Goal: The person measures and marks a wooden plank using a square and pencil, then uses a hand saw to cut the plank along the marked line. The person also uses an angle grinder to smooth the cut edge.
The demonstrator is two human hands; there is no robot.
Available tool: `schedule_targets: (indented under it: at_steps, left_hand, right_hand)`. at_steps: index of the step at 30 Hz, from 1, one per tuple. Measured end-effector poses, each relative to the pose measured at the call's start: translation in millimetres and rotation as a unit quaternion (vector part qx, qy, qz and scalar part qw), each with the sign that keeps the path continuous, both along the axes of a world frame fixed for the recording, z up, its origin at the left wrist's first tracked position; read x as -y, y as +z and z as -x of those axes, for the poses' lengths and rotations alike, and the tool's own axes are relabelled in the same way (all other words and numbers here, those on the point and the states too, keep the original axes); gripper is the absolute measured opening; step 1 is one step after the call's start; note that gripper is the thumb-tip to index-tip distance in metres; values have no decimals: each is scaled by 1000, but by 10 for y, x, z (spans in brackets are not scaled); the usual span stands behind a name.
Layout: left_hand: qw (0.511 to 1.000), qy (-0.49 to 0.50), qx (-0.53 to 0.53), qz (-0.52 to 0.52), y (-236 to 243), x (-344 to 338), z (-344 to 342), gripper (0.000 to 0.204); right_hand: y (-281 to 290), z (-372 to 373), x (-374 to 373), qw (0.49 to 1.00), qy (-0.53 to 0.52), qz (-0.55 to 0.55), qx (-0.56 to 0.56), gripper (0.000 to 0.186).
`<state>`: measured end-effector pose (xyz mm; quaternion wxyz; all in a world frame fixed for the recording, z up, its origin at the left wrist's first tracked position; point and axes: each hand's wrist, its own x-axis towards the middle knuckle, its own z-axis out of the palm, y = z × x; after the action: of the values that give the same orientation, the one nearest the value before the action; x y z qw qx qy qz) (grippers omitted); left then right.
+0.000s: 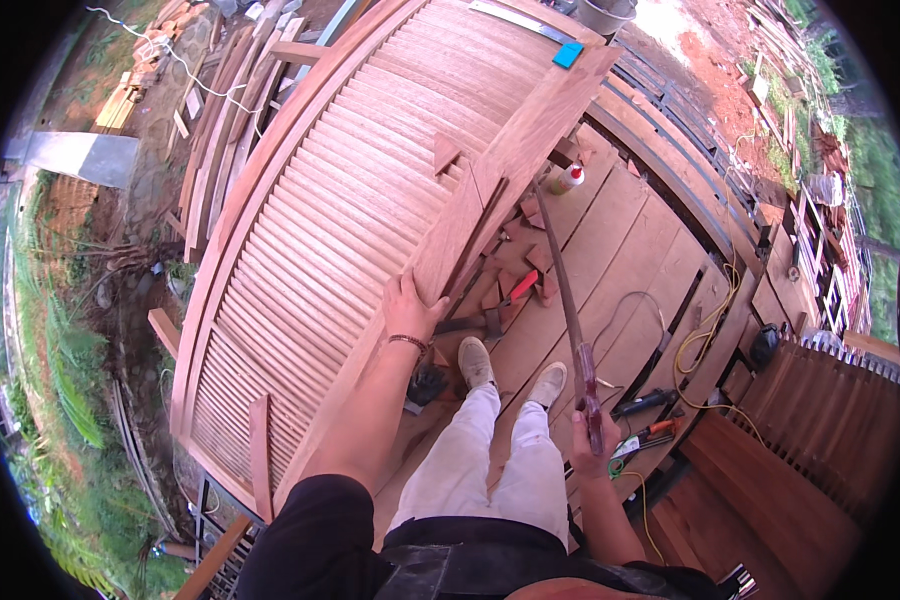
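Observation:
My left hand (413,305) grips the edge of a large wooden louvered panel (310,230), its fingers spread over the frame's rail. My right hand (592,440) holds the dark reddish handle of a long bar tool (570,310), which slants up toward the panel's near rail. A loose triangular wood piece (443,152) lies on the slats. A teal block (568,55) and a metal ruler (510,20) rest at the far end. On the planks below are a red-handled tool (525,285), wood offcuts (507,262) and a glue bottle (566,181).
I stand on a plank platform (620,250), shoes beside the panel. A yellow cord (705,335) and power tools (645,403) lie to the right, near stacked dark boards (770,440). Lumber (220,150) lies beyond the panel at left; a bucket (607,15) stands at the back.

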<state>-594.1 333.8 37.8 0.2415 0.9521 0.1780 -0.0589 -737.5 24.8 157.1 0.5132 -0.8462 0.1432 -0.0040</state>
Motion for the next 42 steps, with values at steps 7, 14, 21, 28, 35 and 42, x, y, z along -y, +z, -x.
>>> schedule_targets:
  at_steps: [7,14,21,28,35,42]
  left_hand:
    - [997,-14,71,-23,-101,216,-215,78]
    - [997,-11,79,-17,-88,414,-448,78]
    - [992,-46,75,-89,-151,708,-952,87]
    - [994,-25,10,-107,-108,588,-947,86]
    - [993,-33,12,-115,-206,642,-933,84]
    - [987,-44,70,-138,-284,660,-937,77]
  right_hand:
    - [5,-105,-34,999,-7,1,37,10]
    - [-157,-627,-212,997,-20,-33,73,12]
    - [-471,-1116,-563,997,-22,-65,46,16]
    - [-778,-1362,-752,988,10,-122,97,17]
    - [-927,-1303,-544,986,16,-152,70,14]
    - [-713,-1413,-567,987,7,-151,55,17]
